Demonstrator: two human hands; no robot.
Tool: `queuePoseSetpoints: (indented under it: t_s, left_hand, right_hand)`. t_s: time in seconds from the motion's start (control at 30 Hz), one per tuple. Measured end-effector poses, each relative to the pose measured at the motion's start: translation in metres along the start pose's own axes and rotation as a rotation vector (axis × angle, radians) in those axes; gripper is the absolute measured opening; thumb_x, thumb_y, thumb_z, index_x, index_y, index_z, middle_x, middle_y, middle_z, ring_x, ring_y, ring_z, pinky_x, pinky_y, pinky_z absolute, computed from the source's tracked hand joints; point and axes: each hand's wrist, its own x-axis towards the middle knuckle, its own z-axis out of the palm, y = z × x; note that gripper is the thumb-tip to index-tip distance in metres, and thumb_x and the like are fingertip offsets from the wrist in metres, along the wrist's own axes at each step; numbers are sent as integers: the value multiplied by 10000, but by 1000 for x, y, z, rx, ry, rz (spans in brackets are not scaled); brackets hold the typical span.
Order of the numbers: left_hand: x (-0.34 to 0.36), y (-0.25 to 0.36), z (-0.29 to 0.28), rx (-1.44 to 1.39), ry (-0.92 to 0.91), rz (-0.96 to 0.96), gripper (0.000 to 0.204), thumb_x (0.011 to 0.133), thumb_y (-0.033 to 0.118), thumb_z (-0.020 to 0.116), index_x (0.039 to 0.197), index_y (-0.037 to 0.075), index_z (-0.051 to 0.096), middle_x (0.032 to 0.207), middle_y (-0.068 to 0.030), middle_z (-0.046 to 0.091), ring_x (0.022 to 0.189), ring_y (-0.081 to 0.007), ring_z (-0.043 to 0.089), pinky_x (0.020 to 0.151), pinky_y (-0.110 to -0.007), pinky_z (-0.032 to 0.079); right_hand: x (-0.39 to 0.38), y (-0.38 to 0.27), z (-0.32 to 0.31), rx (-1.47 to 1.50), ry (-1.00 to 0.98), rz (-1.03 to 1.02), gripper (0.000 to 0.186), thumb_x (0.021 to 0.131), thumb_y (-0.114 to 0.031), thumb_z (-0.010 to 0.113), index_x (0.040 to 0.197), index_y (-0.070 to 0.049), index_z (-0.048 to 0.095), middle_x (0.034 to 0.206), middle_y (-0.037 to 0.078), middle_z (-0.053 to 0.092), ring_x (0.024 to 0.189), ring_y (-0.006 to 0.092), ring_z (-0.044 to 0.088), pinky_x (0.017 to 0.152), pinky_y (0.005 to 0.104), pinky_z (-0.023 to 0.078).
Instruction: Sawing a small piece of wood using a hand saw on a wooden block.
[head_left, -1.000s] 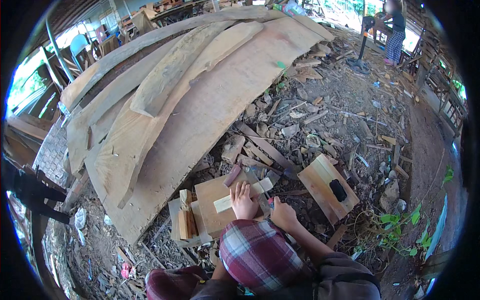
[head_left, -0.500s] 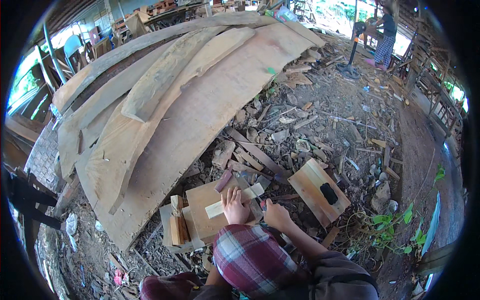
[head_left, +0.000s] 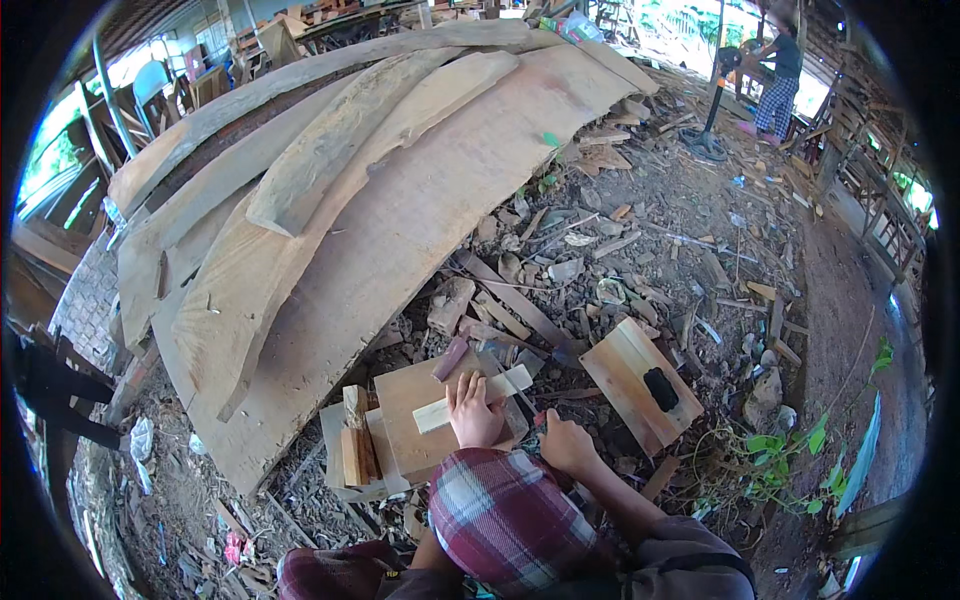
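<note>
My left hand [head_left: 476, 418] lies across a pale wooden strip [head_left: 512, 382], its fingers over the far edge, holding it down on a flat brown board [head_left: 402, 396]. To the right of the strip, my right hand [head_left: 568, 444] is closed round a red-handled tool [head_left: 541, 417]. A thin dark part of the tool points toward the strip's right end; its kind is not clear. A reddish-brown wood block [head_left: 450, 358] lies at the board's far edge. Two small wood blocks [head_left: 357, 455] stand at its left.
Large curved planks [head_left: 330, 170] rest on a wide sheet of wood [head_left: 400, 220] at the far left. To the right lies a wooden panel [head_left: 640, 385] with a black object [head_left: 660, 390]. Scraps and stones litter the ground. Another person [head_left: 780, 80] stands far off.
My right hand has drawn back slightly to the right and nearer to me with the red-handled tool. My left hand stays on the strip. The view has shifted a little.
</note>
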Motion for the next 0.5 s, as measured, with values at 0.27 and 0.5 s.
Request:
queuePoseSetpoints:
  t_s: [0.27, 0.5]
  left_hand:
    - [-10, -4, 3, 33, 6, -2, 541, 741, 236, 732, 1232, 44, 609, 1364, -76, 575, 1340, -272, 454, 1151, -515, 263]
    - [5, -12, 0, 77, 50, -4, 557, 765, 244, 700, 1263, 16, 596, 1370, -98, 569, 1363, -278, 429, 1176, -492, 230]
  right_hand:
    - [18, -8, 18, -15, 28, -38, 367, 897, -252, 578, 1152, -19, 454, 911, 291, 669, 883, 469, 665, 775, 554, 528]
    - [-29, 2, -14, 6, 3, -13, 435, 909, -307, 571, 1223, -27, 460, 883, 315, 659, 838, 505, 645, 762, 587, 514]
